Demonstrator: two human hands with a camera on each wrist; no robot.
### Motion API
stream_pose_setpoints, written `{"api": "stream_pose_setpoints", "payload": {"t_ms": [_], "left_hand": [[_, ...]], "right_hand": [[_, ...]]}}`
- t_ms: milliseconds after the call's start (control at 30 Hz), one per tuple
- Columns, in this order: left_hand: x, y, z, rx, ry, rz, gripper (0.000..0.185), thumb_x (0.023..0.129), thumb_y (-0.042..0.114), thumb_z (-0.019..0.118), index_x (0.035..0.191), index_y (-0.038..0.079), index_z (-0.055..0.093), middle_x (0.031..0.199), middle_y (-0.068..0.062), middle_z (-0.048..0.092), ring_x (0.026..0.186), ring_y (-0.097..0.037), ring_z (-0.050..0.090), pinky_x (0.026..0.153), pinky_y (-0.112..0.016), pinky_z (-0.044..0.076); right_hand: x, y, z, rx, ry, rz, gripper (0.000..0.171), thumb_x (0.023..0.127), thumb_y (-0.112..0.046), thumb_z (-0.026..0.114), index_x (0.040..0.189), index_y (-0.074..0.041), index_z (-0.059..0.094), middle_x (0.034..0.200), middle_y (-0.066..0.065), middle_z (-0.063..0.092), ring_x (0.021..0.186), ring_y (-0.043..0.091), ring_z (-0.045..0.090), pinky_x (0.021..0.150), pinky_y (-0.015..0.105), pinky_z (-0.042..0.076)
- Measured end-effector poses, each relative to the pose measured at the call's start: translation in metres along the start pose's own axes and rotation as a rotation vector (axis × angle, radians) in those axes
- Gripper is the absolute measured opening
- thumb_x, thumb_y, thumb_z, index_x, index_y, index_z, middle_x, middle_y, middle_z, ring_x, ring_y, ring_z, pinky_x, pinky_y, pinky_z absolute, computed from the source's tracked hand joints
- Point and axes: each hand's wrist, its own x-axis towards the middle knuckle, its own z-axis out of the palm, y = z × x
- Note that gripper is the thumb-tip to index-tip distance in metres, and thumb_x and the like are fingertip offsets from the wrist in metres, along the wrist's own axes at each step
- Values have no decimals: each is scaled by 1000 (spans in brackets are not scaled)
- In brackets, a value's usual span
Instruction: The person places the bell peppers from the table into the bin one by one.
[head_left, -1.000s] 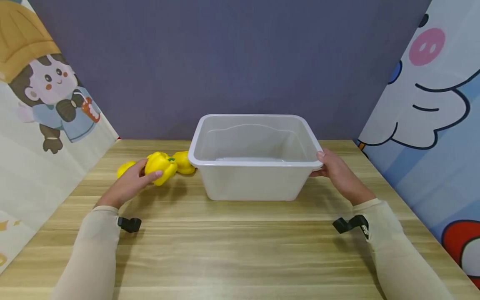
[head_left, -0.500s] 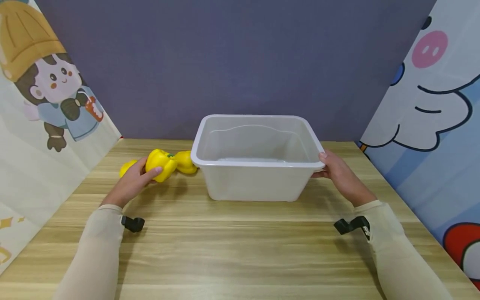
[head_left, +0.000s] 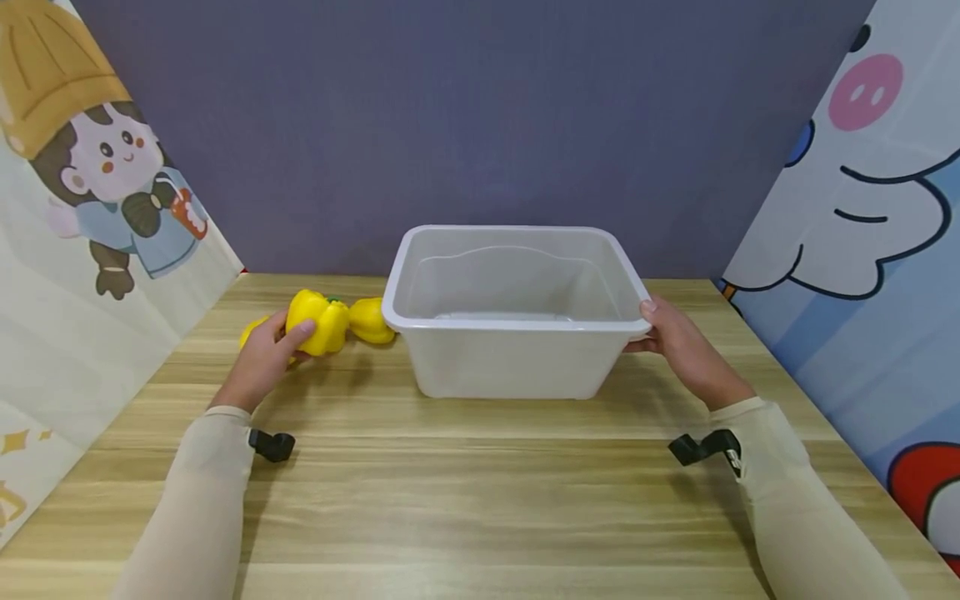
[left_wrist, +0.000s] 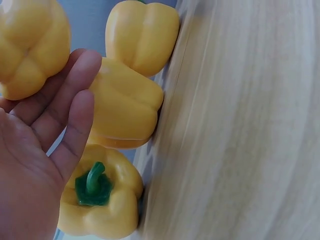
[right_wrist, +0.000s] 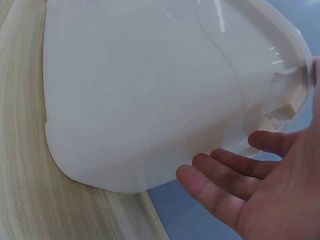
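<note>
My left hand (head_left: 262, 357) holds a yellow bell pepper (head_left: 318, 323) between thumb and fingers, at the left of the table. Seen from the left wrist, the held pepper (left_wrist: 32, 47) is raised off the wood beside three more peppers, one of them (left_wrist: 107, 215) showing its green stem. Another yellow pepper (head_left: 371, 321) lies between the held one and the bin, and part of one (head_left: 251, 331) shows behind the left hand. My right hand (head_left: 681, 348) grips the rim of a white plastic bin (head_left: 510, 364) at its right end, thumb on top, fingers (right_wrist: 200, 180) underneath.
The bin stands upright at the back middle of the wooden table (head_left: 480, 500), its visible inside bare. A grey-purple panel (head_left: 480, 125) rises behind it. Cartoon-printed walls (head_left: 45, 333) flank the table on both sides.
My left hand has lifted slightly and tilted the pepper, so its stem now points more upward and away. The right hand stays on the bin's rim, and the bin stays in place.
</note>
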Motion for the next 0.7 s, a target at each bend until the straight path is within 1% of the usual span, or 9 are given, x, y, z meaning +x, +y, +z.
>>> {"api": "stream_pose_setpoints", "payload": {"t_ms": [133, 233, 300, 467, 533, 600, 700], "left_hand": [[0, 1, 1, -4, 9, 12, 62, 104, 48, 49, 140, -2, 47, 120, -19, 55, 91, -17, 56, 76, -22, 52], [0, 1, 2, -10, 7, 9, 64, 103, 50, 49, 140, -2, 47, 121, -19, 54, 92, -16, 55, 78, -21, 53], [1, 0, 3, -17, 8, 9, 64, 103, 51, 48, 139, -2, 47, 121, -19, 54, 93, -17, 55, 79, -21, 53], [2, -2, 6, -47, 12, 28, 62, 104, 49, 48, 138, -3, 47, 120, -17, 54, 94, -18, 56, 80, -23, 54], [2, -2, 7, -61, 15, 31, 61, 104, 49, 48, 137, -3, 48, 119, -16, 54, 93, -17, 56, 80, -23, 54], [2, 0, 8, -82, 21, 33, 61, 104, 48, 48, 137, -3, 48, 118, -15, 54, 93, -16, 56, 79, -22, 54], [3, 4, 10, -115, 28, 31, 58, 104, 46, 49, 135, -3, 48, 115, -13, 54, 91, -14, 57, 77, -21, 54]], "right_hand": [[0, 0, 0, -6, 1, -4, 60, 111, -43, 26, 151, -1, 36, 133, 28, 51, 110, 15, 64, 89, 34, 56], [0, 0, 0, -1, 0, -10, 60, 111, -44, 27, 151, 0, 37, 133, 27, 52, 109, 15, 65, 88, 34, 56], [0, 1, 0, 1, -6, -17, 60, 111, -43, 26, 151, 1, 37, 132, 23, 54, 109, 15, 65, 88, 35, 56], [1, 1, -1, 16, -12, -26, 59, 111, -41, 26, 148, 2, 39, 128, 9, 58, 110, 16, 65, 89, 39, 56], [1, 2, -1, 21, -11, -28, 58, 111, -41, 26, 147, 3, 40, 127, 6, 59, 109, 15, 65, 89, 39, 56], [1, 1, -1, 22, -12, -33, 58, 111, -40, 25, 147, 4, 40, 126, 6, 59, 109, 15, 65, 88, 38, 56], [-1, 1, -1, 23, -9, -35, 57, 112, -39, 25, 147, 4, 39, 127, 10, 58, 108, 15, 65, 88, 36, 56]]}}
